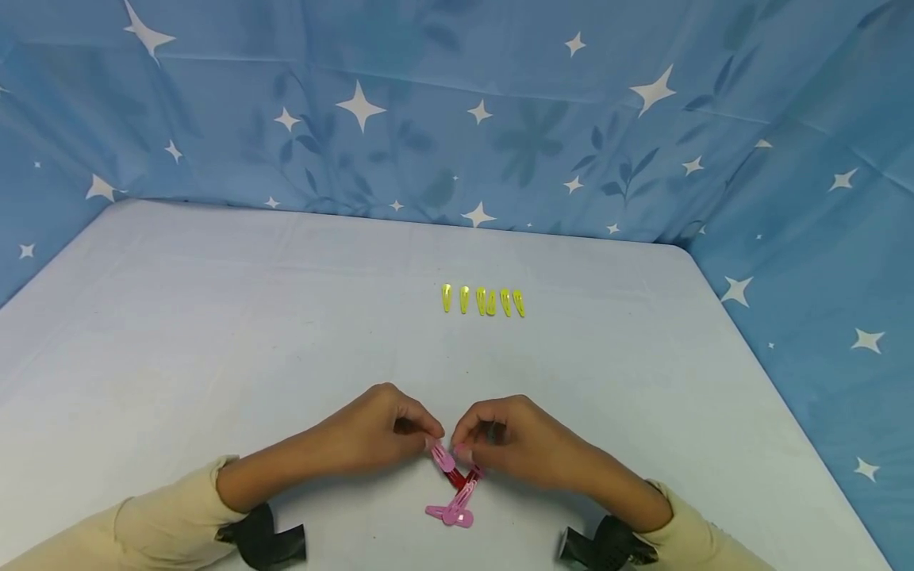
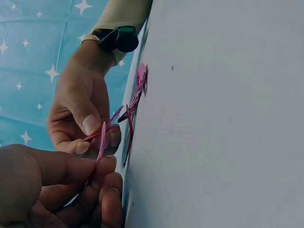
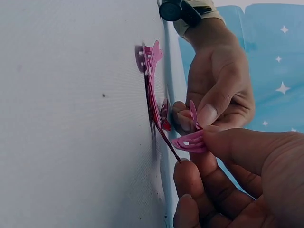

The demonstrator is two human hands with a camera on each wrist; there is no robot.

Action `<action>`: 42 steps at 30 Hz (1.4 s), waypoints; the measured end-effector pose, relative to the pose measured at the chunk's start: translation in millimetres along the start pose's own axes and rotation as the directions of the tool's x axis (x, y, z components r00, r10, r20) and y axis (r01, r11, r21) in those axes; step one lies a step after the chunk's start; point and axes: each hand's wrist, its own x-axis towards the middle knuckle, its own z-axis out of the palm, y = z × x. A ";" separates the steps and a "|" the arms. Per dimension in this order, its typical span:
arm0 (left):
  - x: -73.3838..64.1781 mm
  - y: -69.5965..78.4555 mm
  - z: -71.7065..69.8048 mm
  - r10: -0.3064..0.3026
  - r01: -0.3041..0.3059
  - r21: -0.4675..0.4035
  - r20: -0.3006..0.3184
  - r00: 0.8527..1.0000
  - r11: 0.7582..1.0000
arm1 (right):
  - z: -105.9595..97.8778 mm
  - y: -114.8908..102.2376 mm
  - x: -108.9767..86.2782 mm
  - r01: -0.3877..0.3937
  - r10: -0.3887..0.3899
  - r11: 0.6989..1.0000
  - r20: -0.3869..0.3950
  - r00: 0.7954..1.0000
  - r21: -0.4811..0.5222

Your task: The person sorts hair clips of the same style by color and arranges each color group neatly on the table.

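Between finger and thumb, my left hand (image 1: 389, 434) pinches a pink snap hair clip (image 1: 443, 457), which slants down toward the red one. My right hand (image 1: 524, 446), fingertips facing the left ones just a small gap away, pinches another pink hair clip (image 3: 189, 141). Below the fingertips lies a red hair clip (image 1: 455, 477). It crosses near a longer pink hair clip (image 1: 466, 493) that overlaps more pink clips (image 1: 444, 514) on the white cloth. In the left wrist view, the clip in my left hand (image 2: 100, 147) stands nearly upright, and its lower end is hidden by fingers.
Several yellow hair clips (image 1: 464, 300) lie in a row farther back on the white-covered table (image 1: 214, 317). A blue curtain with white stars (image 1: 457, 119) hangs behind the table and along its right side. Black wrist straps (image 1: 264, 539) sit below both sleeves.
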 end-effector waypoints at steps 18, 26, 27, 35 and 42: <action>11.9 1.2 0.1 -0.017 0.012 -0.096 -0.045 0.999 0.995 | 3.4 1.4 2.8 0.096 -0.096 0.994 0.006 0.995 0.057; 20.5 0.4 -5.1 -0.024 0.007 -0.107 -0.160 0.987 0.994 | -4.1 -1.4 2.9 0.085 -0.083 0.996 -0.047 0.995 0.035; 21.6 0.1 -6.0 -0.020 0.003 -0.103 -0.169 0.985 0.995 | -5.6 -1.4 3.0 0.085 -0.083 0.996 -0.055 0.995 0.030; 29.4 -5.5 -11.7 -0.015 -0.010 -0.119 -0.205 0.979 0.993 | -17.9 6.1 6.8 0.064 -0.062 0.998 -0.117 0.991 0.016; 32.4 -6.6 -15.5 -0.038 0.000 -0.152 -0.246 0.968 0.988 | -25.1 12.6 10.8 0.052 -0.048 0.999 -0.159 0.986 0.017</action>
